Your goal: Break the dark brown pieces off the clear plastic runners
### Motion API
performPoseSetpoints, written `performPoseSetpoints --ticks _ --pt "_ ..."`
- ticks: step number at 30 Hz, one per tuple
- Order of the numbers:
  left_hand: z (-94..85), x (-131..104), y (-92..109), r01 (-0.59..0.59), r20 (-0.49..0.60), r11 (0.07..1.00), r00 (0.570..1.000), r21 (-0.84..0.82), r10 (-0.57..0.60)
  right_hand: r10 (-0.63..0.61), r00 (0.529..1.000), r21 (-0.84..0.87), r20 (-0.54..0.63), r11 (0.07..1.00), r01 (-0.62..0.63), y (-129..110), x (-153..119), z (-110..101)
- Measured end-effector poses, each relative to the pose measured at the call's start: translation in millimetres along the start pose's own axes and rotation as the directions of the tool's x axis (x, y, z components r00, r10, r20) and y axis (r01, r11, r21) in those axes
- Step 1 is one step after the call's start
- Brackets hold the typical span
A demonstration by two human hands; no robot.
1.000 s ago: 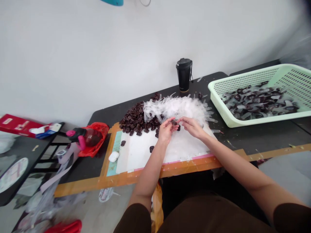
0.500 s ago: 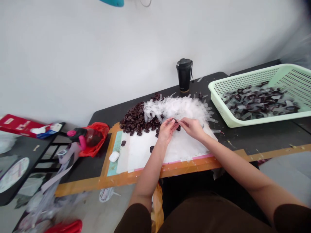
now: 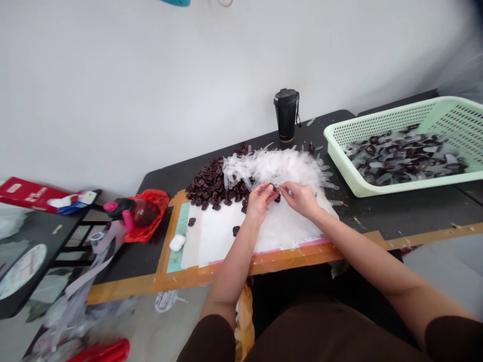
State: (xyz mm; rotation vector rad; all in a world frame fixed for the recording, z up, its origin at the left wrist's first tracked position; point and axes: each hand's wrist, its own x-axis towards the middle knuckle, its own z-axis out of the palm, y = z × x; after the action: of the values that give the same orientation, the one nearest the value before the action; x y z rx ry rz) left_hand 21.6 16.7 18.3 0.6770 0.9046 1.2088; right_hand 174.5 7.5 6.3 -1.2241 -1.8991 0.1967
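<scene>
Dark piece (image 3: 275, 190), quantity one, is above the white sheet (image 3: 219, 241), pinched in the fingertips of my left hand (image 3: 258, 202); my right hand (image 3: 301, 199) has its fingertips closed just beside it, and I cannot tell whether they grip anything. Fingers cover most of the piece, so I cannot read its long axis or pointing direction. I count one upright cup (image 3: 286, 115), one basket (image 3: 345, 168) at right, one bottle (image 3: 143, 213) and one white case (image 3: 177, 243) at left; the dark pile (image 3: 211, 183) and clear strips (image 3: 279, 163) overlap too much to count.
</scene>
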Motion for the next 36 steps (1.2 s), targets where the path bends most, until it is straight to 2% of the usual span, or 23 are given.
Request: performPoseSetpoints --ticks 7,10,13,17,20,24,29,32,36 --pt "-1.2 1.4 -2.3 -0.036 -0.017 0.999 0.999 0.019 0.036 -0.029 0.994 -0.103 0.106 0.994 0.04 0.0 -0.4 -0.5" --pt "-2.3 2.2 -4.0 -0.062 -0.022 0.997 0.998 0.054 0.064 -0.042 0.986 -0.179 0.164 0.981 0.072 0.7 -1.1 -0.6" --pt "-3.2 2.4 -4.1 -0.091 -0.002 0.989 0.996 0.113 0.092 -0.041 0.982 -0.185 0.183 0.98 0.075 1.4 -1.3 -0.6" --pt "-4.0 1.4 -3.4 -0.122 0.03 0.972 0.993 0.2 0.118 -0.026 0.983 -0.145 0.182 0.988 0.052 1.1 -0.5 -1.1" --pt "-3.9 0.5 -4.4 -0.126 0.011 0.966 0.992 0.224 0.127 -0.015 0.979 -0.127 0.201 0.991 0.041 0.3 0.0 -1.3" --pt "-2.8 0.4 -6.8 -0.093 -0.022 0.98 0.995 0.174 0.098 0.042 0.985 -0.08 0.165 0.996 -0.029 -1.0 -0.4 0.7" --pt "-0.4 0.7 -8.3 -0.037 -0.005 0.996 0.999 0.084 0.038 0.077 0.992 0.056 0.101 0.995 -0.083 -2.8 -1.5 3.6" --pt "0.1 0.5 -8.2 -0.033 0.004 0.996 0.999 0.08 0.033 0.097 0.991 0.143 0.09 0.984 -0.11 -3.0 -0.4 2.8" --pt "-0.1 -0.3 -6.6 -0.076 0.009 0.987 0.997 0.14 0.075 0.195 0.979 0.254 0.065 0.945 -0.205 -1.1 2.1 1.9"
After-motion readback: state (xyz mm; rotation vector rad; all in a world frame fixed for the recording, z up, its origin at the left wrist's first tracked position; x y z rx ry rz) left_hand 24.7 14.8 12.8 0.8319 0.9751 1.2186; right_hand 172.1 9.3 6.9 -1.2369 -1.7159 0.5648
